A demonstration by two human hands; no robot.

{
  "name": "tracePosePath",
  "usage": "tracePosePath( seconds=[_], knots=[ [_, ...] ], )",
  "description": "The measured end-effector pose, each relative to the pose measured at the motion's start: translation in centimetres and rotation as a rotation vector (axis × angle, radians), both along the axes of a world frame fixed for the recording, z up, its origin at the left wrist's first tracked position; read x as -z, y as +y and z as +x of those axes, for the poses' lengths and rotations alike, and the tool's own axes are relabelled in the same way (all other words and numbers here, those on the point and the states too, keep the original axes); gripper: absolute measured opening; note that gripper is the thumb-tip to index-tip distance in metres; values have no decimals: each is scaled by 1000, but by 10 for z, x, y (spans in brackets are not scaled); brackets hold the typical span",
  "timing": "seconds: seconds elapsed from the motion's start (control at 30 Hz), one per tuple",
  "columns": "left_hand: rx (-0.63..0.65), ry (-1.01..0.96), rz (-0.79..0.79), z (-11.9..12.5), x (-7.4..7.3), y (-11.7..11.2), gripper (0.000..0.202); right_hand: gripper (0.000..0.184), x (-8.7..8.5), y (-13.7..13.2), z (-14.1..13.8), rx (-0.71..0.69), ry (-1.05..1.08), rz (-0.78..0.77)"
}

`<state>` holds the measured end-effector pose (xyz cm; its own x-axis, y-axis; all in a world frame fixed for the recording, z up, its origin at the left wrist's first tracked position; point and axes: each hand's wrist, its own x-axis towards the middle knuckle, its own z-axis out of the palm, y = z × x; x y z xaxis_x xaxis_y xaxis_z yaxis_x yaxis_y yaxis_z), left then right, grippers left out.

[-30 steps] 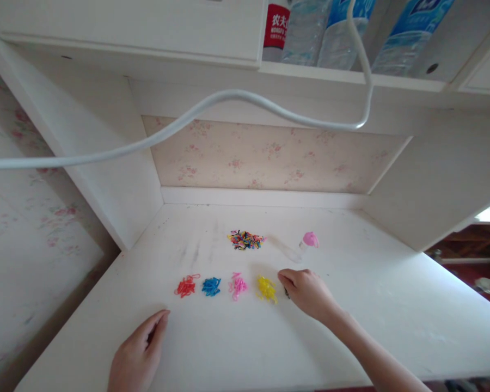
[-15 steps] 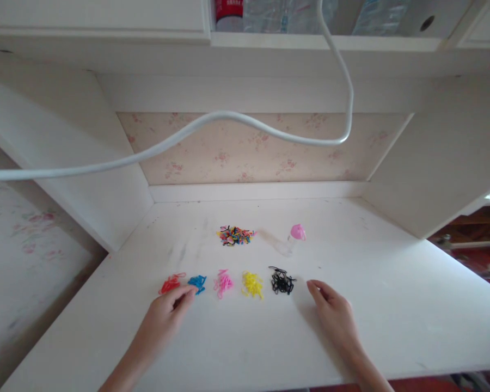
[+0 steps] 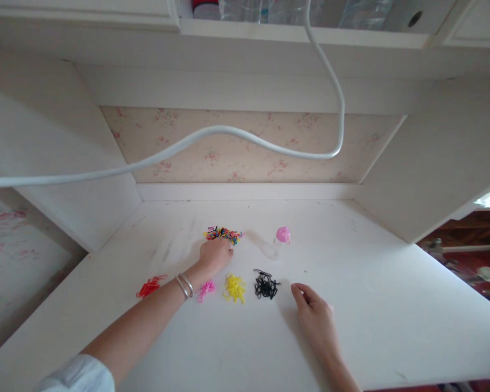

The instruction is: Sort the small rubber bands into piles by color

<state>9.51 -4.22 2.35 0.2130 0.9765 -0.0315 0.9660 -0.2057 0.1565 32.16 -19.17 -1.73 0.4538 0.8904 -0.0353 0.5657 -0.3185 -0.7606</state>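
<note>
My left hand point(image 3: 214, 255) reaches across the white desk point(image 3: 371, 294) to the mixed-colour pile of small rubber bands point(image 3: 224, 234), fingers curled down onto its near edge; whether they grip a band is hidden. Two bangles circle that wrist. My forearm covers the blue pile. In a row near me lie a red pile point(image 3: 150, 285), a pink pile point(image 3: 206, 289), a yellow pile point(image 3: 234, 287) and a black pile point(image 3: 265, 285). My right hand point(image 3: 315, 316) rests flat on the desk, right of the black pile, fingers loosely out and holding nothing.
A small clear bottle with a pink cap point(image 3: 278, 242) lies on its side right of the mixed pile. A white cable point(image 3: 228, 132) hangs across the view. Desk side panels stand left and right. Water bottles sit on the upper shelf point(image 3: 302, 34).
My left hand moved from the blue pile forward to the mixed pile. My right hand drew back from the black pile and stayed resting on the desk. The view shifted slightly.
</note>
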Motion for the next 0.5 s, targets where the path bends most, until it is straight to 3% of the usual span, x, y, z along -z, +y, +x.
tracePosePath(
  seconds=[0.2, 0.5],
  knots=[
    [-29, 34, 3, 3, 10, 7, 35, 43, -1, 0, 1, -4, 2, -27],
    [-14, 31, 2, 1, 9, 7, 32, 43, 0, -1, -2, -25, -43, 3]
  ],
)
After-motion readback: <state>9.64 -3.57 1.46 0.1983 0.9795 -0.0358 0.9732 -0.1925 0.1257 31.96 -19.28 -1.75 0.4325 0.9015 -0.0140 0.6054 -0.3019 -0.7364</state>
